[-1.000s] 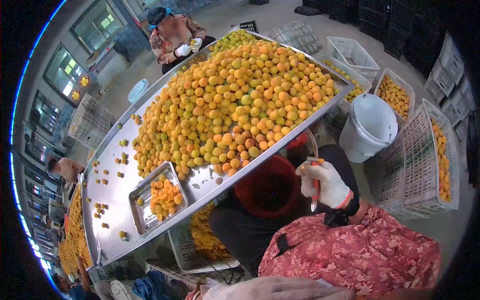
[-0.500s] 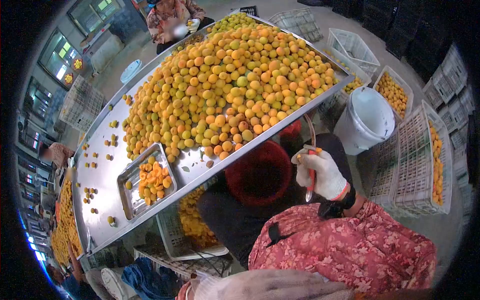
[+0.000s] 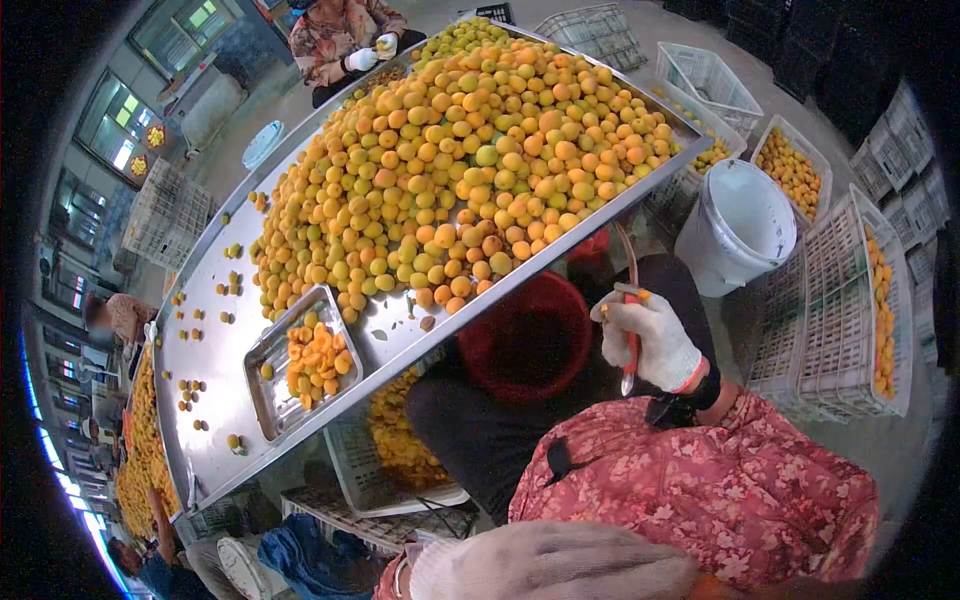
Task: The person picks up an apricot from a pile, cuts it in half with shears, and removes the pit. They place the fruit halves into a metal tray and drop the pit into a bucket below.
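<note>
Right of frame centre: right hand (image 3: 655, 345), white glove, fingers curled round a red-handled tool (image 3: 633, 352), metal end pointing down. Small yellowish bit at the fingertips, can't tell if it's fruit or stain. Left hand (image 3: 560, 568), gloved, bottom centre, very close to the lens; back of the glove only, so finger spread and any hold can't be told.

Delta over the last second: mostly the view. Scene sits higher in frame, so the far co-worker (image 3: 340, 40) is now cropped at the top edge. Right-hand grip unchanged. Fruit halves (image 3: 316, 362) in the steel tray (image 3: 264, 402), lower left of centre, look the same. My read: no visible progress on the fruit in that span.

Just left of the tool: red bucket (image 3: 560, 365), inside too dark to read. Beyond it: metal table (image 3: 212, 350), big fruit pile (image 3: 440, 170) upper centre, loose fruit scattered left. Below the table edge, a crate (image 3: 350, 470) with orange fruit.

Room: white bucket (image 3: 710, 240) and pale crates (image 3: 820, 330) at right, dark stacks (image 3: 830, 60) upper right, windows (image 3: 112, 120) upper left.
</note>
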`<state>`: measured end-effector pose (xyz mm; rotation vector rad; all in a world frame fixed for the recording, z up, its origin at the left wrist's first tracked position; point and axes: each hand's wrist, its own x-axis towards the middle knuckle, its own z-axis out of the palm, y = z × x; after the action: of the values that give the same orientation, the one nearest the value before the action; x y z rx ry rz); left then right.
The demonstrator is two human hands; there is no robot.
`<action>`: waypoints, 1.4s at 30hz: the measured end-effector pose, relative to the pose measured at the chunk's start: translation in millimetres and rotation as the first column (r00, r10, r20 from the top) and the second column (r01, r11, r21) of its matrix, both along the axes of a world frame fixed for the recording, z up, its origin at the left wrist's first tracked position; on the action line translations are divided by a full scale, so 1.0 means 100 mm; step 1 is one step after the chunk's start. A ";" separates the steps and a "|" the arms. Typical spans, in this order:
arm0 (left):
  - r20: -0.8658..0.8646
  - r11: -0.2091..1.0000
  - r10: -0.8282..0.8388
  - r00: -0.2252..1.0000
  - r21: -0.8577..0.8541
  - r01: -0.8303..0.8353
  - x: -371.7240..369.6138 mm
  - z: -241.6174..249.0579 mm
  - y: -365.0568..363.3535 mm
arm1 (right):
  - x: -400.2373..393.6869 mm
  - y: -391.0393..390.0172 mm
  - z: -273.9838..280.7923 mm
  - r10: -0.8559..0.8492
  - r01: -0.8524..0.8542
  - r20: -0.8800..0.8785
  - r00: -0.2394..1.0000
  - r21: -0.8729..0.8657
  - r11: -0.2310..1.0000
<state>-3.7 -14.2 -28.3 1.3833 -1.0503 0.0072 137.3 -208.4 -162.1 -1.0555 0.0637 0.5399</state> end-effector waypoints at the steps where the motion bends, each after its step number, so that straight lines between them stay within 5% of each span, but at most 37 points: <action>1: 0.013 1.000 -0.006 1.000 0.013 0.006 0.01 -0.01 0.01 | 0.00 0.01 0.01 -0.007 0.007 0.005 1.000 -0.026 1.000; 6: -0.015 0.992 -0.068 0.998 0.108 0.070 0.07 0.03 0.07 | 0.01 -0.01 0.00 -0.002 0.003 0.008 1.000 -0.028 1.000; 8: 0.057 0.988 -0.040 0.998 -0.148 0.048 0.00 -0.17 -0.04 | -0.01 -0.02 -0.01 -0.007 0.007 0.002 1.000 -0.036 0.999; 12: -0.040 0.994 -0.070 0.997 -0.090 0.066 -0.01 -0.05 -0.04 | 0.00 0.00 0.01 0.028 -0.028 -0.028 0.999 -0.010 1.000; 14: 0.023 0.974 -0.053 0.998 -0.218 0.057 -0.02 -0.18 -0.08 | -0.01 0.01 0.01 0.043 -0.043 -0.033 0.999 0.005 0.999; 38: -0.098 0.974 -0.027 0.995 0.220 0.048 0.07 0.03 0.17 | -0.01 -0.05 0.05 0.066 -0.064 0.074 0.995 -0.024 0.998; 42: -0.107 0.992 -0.010 0.994 0.125 0.024 0.04 -0.14 0.15 | 0.00 -0.04 0.06 0.121 -0.118 0.075 0.990 -0.043 0.992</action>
<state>0.1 1.1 -42.1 1.4718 -0.9870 -0.1462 137.1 -212.7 -155.7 -1.1222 -0.0580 0.6069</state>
